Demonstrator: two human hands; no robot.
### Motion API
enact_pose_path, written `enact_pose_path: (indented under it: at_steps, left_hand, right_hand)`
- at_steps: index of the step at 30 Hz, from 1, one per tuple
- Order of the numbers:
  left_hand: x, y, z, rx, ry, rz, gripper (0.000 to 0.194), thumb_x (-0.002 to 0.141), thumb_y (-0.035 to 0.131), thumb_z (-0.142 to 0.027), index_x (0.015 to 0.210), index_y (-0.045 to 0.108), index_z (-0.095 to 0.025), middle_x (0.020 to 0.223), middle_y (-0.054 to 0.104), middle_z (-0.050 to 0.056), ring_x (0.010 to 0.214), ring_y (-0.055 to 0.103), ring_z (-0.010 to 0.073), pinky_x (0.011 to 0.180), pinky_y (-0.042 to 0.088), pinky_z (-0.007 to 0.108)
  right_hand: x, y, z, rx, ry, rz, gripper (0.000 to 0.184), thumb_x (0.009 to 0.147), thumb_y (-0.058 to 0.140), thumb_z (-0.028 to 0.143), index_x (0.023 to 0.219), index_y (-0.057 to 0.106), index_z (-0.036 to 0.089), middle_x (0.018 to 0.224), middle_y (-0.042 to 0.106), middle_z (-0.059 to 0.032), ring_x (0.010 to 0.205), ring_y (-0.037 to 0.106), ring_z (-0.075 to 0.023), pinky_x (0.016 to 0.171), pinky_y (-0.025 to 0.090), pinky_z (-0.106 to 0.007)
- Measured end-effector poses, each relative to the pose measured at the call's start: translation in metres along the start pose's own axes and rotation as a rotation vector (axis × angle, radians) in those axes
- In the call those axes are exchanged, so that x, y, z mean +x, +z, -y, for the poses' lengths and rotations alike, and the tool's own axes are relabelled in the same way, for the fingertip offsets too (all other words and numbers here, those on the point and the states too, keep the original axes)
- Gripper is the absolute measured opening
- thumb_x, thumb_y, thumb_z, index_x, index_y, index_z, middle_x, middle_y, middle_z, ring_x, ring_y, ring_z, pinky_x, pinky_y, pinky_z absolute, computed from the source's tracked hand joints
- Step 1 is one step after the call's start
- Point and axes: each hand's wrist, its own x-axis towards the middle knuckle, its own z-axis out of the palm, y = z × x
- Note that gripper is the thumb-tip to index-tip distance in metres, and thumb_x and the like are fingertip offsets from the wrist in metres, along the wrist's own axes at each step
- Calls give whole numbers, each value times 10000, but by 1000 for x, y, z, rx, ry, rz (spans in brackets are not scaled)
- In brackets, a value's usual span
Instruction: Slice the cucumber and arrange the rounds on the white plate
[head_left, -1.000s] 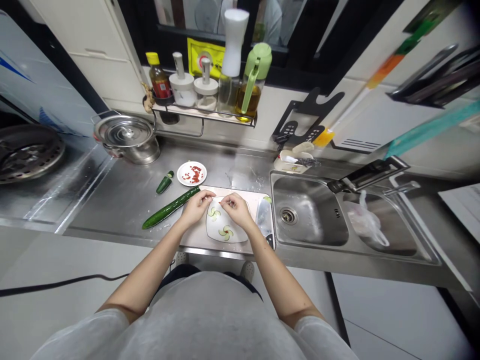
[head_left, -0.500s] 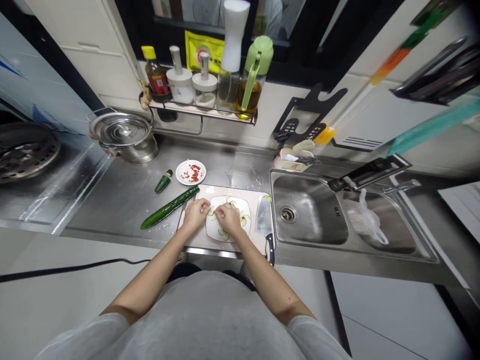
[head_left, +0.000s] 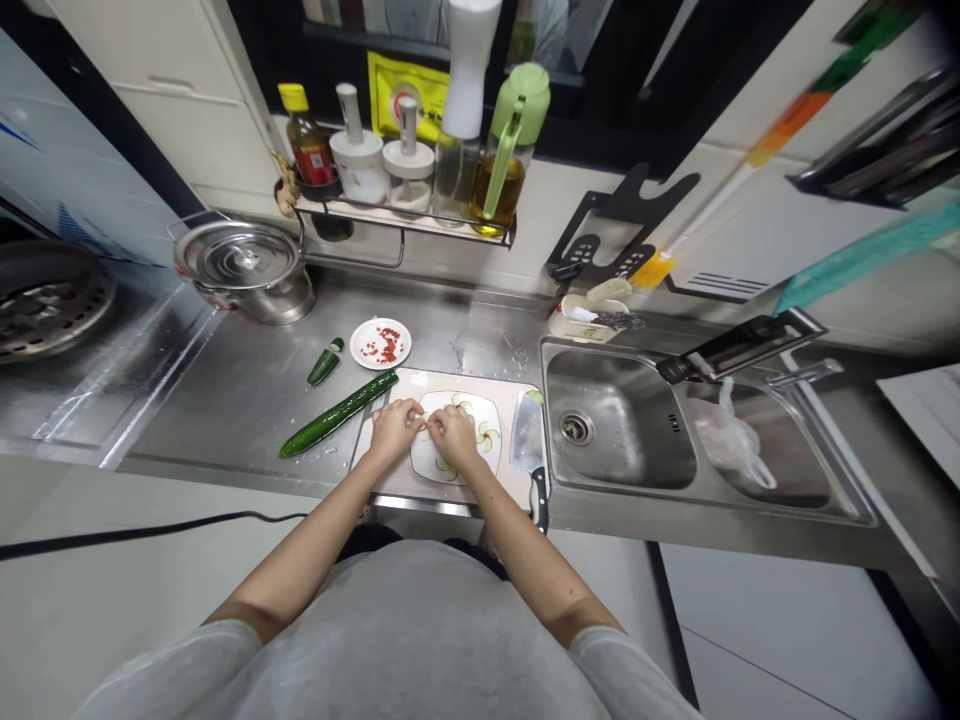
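Observation:
My left hand [head_left: 395,430] and my right hand [head_left: 453,436] are together over the left half of a white square plate [head_left: 487,415] on a pale cutting board [head_left: 517,398]. Both hands have their fingers pinched; what they pinch is too small to name. Thin cucumber slices [head_left: 487,437] arranged in pinwheel shapes lie on the plate. A long whole cucumber [head_left: 337,414] lies at the board's left edge. A cleaver [head_left: 529,450] rests on the board's right side.
A small dish of red bits [head_left: 382,343] and a cucumber end [head_left: 325,362] lie behind the board. A lidded pot [head_left: 240,268] stands far left. A condiment rack [head_left: 409,215] lines the back wall. The sink [head_left: 615,425] is right of the board.
Both hands have moved from the plate's far edge toward me, onto its left half. More cucumber pinwheels now show at the plate's far and right sides.

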Motion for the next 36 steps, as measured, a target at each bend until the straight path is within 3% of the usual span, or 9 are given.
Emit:
enact_pose_path:
  at_steps: [36]
  left_hand:
    - [4, 4, 2, -2, -19, 13, 159, 770, 633, -289, 915, 665, -231, 890, 671, 34, 929, 591, 227, 858, 363, 359]
  right_hand:
    - [3, 0, 0, -48, -17, 36, 185, 924, 477, 292, 865, 631, 205, 940, 610, -53, 961, 457, -214, 815, 274, -333]
